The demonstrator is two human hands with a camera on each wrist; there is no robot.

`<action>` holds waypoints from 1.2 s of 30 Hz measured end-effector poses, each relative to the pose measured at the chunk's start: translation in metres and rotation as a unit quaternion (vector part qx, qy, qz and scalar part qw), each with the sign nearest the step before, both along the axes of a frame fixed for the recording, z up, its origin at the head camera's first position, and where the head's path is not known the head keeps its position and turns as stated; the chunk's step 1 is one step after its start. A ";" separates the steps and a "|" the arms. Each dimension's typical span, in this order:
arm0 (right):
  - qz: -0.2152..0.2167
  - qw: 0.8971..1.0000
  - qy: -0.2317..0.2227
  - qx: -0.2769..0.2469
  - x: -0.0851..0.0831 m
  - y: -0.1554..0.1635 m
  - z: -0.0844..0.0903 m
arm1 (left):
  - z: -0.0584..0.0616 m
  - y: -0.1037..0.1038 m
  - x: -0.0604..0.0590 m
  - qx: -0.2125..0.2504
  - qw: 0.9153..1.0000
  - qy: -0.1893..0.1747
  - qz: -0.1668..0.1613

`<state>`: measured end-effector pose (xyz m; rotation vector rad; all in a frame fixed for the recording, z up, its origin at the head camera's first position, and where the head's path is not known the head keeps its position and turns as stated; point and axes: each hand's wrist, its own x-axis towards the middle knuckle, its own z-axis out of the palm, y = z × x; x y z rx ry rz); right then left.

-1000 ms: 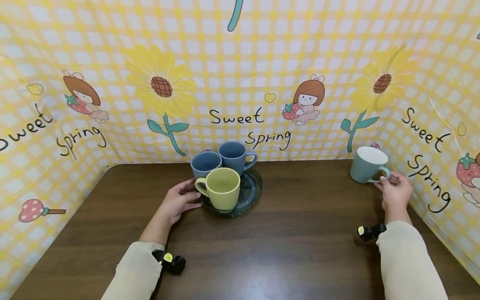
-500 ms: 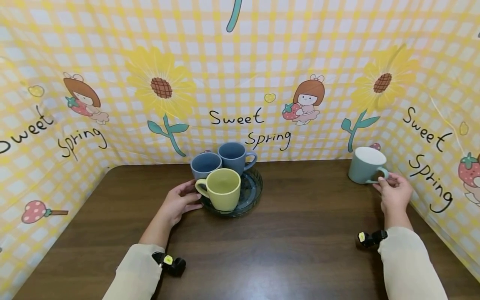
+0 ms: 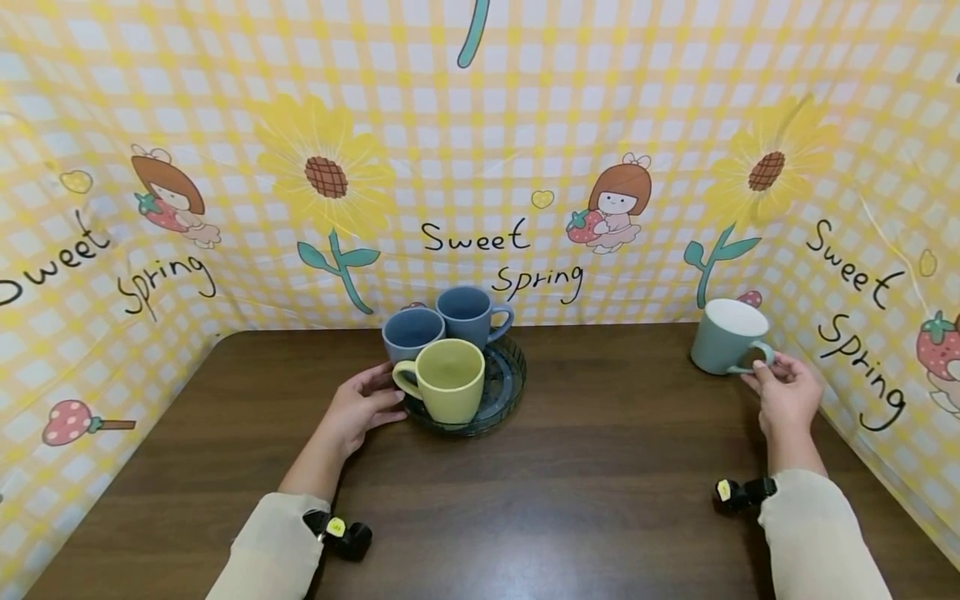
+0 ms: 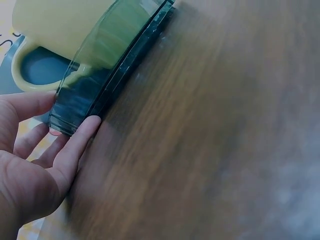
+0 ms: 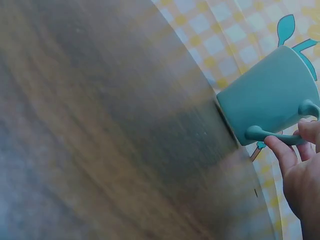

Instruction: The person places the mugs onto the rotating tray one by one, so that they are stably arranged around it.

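Note:
My left hand (image 3: 365,407) holds the edge of a dark, see-through glass dish (image 3: 504,387), fingers and thumb against its side. A yellow-green mug (image 3: 452,392) stands at the dish's front, its handle beside my fingers. Behind it are two blue mugs, a left one (image 3: 412,329) and a right one (image 3: 463,312) with its handle to the right. On the right, my right hand (image 3: 789,396) pinches the handle of a teal mug (image 3: 716,343), white inside and upright. The right wrist view shows thumb and fingers on that handle (image 5: 272,135); whether its base touches the table I cannot tell.
The brown wooden table (image 3: 525,492) reaches back to a yellow-and-white checked cloth (image 3: 480,167) that hangs behind and on both sides. Its right side (image 3: 885,400) hangs close to my right hand. Black cameras sit at both wrists.
The teal mug and my right hand have shifted slightly left and toward me. My left hand, the glass dish and its mugs keep their places, while the head view has tilted a little.

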<state>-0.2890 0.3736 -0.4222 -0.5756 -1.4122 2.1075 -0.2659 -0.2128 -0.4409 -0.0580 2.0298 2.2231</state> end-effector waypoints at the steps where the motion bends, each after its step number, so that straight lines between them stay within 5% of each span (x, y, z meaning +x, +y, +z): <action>1: 0.000 1.000 0.002 -0.002 0.000 0.000 0.000 | 0.000 0.000 0.000 0.000 1.000 0.000 0.001; 36: 0.015 0.998 0.053 -0.018 0.024 -0.017 0.003 | 0.001 0.010 0.010 0.013 0.999 -0.005 0.031</action>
